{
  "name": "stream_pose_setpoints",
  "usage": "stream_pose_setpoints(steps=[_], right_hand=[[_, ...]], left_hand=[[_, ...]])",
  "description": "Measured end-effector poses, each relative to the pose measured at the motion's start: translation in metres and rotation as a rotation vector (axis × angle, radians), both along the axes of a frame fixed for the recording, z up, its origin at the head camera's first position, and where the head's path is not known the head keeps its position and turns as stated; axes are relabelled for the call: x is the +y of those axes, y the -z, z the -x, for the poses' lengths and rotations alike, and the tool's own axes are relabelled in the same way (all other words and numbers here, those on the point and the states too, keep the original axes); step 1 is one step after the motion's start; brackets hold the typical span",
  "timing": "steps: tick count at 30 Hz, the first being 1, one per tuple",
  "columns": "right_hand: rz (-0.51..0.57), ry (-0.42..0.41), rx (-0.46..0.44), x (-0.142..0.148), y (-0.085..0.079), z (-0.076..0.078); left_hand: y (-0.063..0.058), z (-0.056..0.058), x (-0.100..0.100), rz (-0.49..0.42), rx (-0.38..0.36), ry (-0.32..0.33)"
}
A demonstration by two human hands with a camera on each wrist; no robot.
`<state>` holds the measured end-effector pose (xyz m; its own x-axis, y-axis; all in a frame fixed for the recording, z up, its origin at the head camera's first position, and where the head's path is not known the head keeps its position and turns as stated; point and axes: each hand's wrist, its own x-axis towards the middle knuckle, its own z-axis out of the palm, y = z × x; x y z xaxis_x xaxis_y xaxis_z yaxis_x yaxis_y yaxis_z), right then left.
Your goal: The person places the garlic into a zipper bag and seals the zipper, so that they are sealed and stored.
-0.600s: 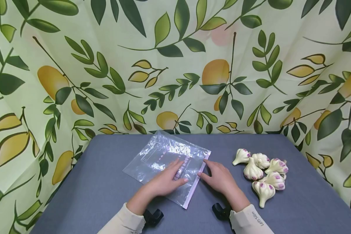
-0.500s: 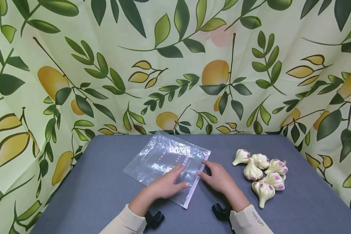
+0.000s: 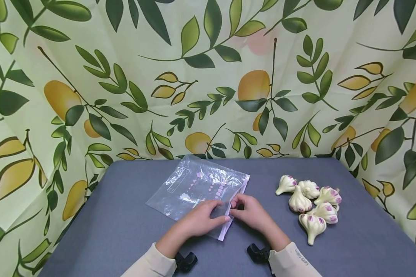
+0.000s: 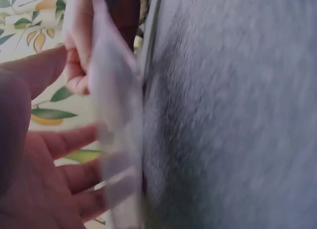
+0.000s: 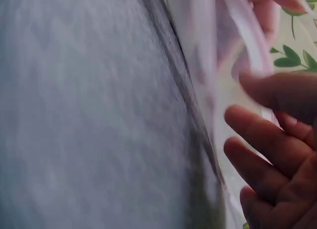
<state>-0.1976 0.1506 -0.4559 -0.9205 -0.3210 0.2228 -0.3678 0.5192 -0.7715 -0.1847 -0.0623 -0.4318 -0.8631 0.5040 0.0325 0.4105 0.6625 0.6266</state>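
Observation:
A clear zip bag (image 3: 180,188) with pink printed marks lies flat on the table, its pink-white zip strip (image 3: 225,227) along the right side. My right hand (image 3: 251,213) pinches that strip near its middle with curled index finger and thumb, and the edge there lifts a little. From the left, my left hand (image 3: 202,219) rests over the bag with relaxed fingers, its thumb tip right at the strip. In the left wrist view, the fingers (image 4: 81,174) of this hand show partly through the translucent plastic. Blur softens the bag's edge in both wrist views.
Several garlic bulbs (image 3: 312,227) with purple streaks sit in a cluster to the right of my right hand. The table (image 3: 124,231) has a grey-blue cover. Behind it hangs a cloth (image 3: 215,88) printed with leaves and fruit.
My left hand has slid down and right across the bag to its strip. My right hand has moved slightly left, its fingers curling in to pinch the strip, which now bends upward.

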Motion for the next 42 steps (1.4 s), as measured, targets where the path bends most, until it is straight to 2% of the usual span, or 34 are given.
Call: stream_pose_setpoints(steps=[4, 8, 10, 12, 15, 17, 20, 24, 27, 30, 32, 34, 37, 39, 42], right_hand=[[-0.079, -0.109, 0.080, -0.006, 0.000, -0.004], [-0.161, -0.203, 0.191, -0.008, 0.002, -0.006], [-0.183, -0.216, 0.193, -0.008, 0.003, -0.006], [-0.182, -0.205, 0.187, -0.007, 0.004, -0.004], [-0.177, -0.128, 0.190, -0.005, 0.004, -0.002], [-0.160, -0.065, 0.199, -0.004, 0.002, -0.001], [-0.128, 0.004, 0.178, -0.003, -0.001, 0.000], [-0.110, 0.016, 0.168, -0.001, -0.004, -0.002], [-0.135, 0.035, 0.238, 0.003, -0.007, -0.001], [-0.192, 0.156, 0.307, 0.012, -0.018, 0.001], [-0.225, 0.270, 0.294, 0.025, -0.030, 0.002], [-0.265, 0.394, 0.246, 0.045, -0.044, 0.003], [-0.330, 0.525, 0.117, 0.081, -0.064, -0.002], [-0.374, 0.574, 0.016, 0.105, -0.074, -0.007], [-0.434, 0.568, -0.148, 0.132, -0.083, -0.015]], left_hand=[[0.001, -0.004, 0.005, -0.012, 0.047, -0.046], [0.001, -0.004, 0.006, -0.012, 0.120, -0.017], [0.000, -0.005, 0.007, -0.010, 0.173, 0.002], [-0.002, -0.006, 0.008, -0.008, 0.244, 0.000], [-0.005, -0.009, 0.010, -0.062, 0.348, -0.009], [-0.007, -0.011, 0.012, -0.137, 0.399, -0.008], [-0.008, -0.011, 0.013, -0.275, 0.425, 0.000], [-0.002, -0.007, 0.012, -0.409, 0.367, -0.030], [0.005, -0.004, 0.008, -0.474, 0.267, -0.078], [0.013, 0.000, 0.003, -0.554, 0.155, -0.129], [0.016, 0.001, 0.002, -0.610, 0.101, -0.143], [0.019, 0.002, 0.002, -0.657, 0.063, -0.144], [0.021, 0.003, 0.003, -0.692, 0.035, -0.139], [0.021, 0.003, 0.005, -0.703, 0.027, -0.140], [0.021, 0.004, 0.007, -0.704, 0.038, -0.141]])
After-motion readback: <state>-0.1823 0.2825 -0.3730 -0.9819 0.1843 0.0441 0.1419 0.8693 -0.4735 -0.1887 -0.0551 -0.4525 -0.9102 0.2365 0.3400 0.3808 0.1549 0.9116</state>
